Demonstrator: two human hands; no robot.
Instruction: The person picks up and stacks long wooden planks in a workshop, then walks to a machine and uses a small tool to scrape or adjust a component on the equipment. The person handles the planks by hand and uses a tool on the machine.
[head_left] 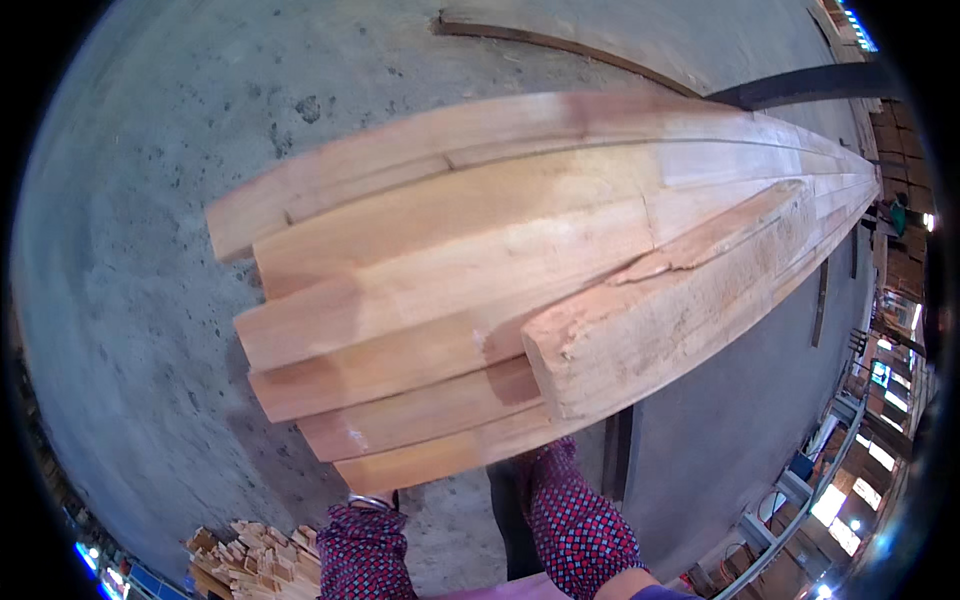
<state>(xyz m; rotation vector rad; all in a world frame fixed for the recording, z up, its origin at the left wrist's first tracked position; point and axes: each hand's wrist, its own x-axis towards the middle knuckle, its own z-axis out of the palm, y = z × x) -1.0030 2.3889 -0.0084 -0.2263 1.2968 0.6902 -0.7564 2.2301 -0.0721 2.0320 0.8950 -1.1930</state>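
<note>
Taking the thick rough board [680, 310] as our landmark, we have the row of pale planks [440, 260] beneath it, running out well past its blunt end on our left and past its far side, with staggered ends. Our left hand [388, 496] is at the near edge of that row, well left of the board's blunt end; only a sliver beside the bracelet [368, 502] shows, so we cannot tell whether its grip is open or closed. Our right patterned sleeve [580, 515] reaches the same edge just below the blunt end, but the right hand is hidden behind the wood, so its grip we cannot tell either. The step seems to be handling the planks from this near edge. To do it well, we should set both palms firmly under or against the wood, spread to either side of the load, and move them together. The board lies loose, as far as we can judge, and its weight sits toward our right, so any tilt could slide it; we ought to keep the row level. Its torn upper edge may splinter, so fingers are better kept off it and out of the gaps between planks.
</note>
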